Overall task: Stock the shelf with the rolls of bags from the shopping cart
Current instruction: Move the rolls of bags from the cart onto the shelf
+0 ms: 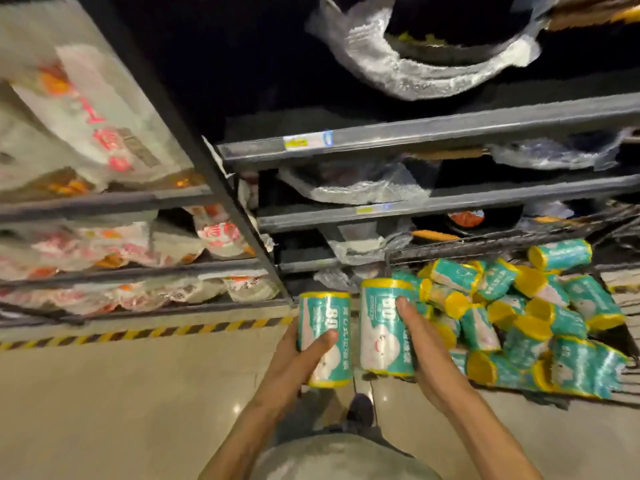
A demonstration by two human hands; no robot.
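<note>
Your left hand [298,355] gripped one teal-and-yellow roll [323,337] and your right hand [420,348] another roll [386,327], both held upright beside the heaped shopping cart [519,306], below the shelf [415,140].

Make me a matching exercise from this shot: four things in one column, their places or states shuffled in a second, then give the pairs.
1. left hand
2. right hand
3. pile of rolls
4. striped floor tape

A. lies in the shopping cart
B. runs along the foot of the shelf
C. holds the roll nearer the cart
D. holds the roll nearer the tape

Pairs: 1-D, 2-C, 3-A, 4-B
</note>
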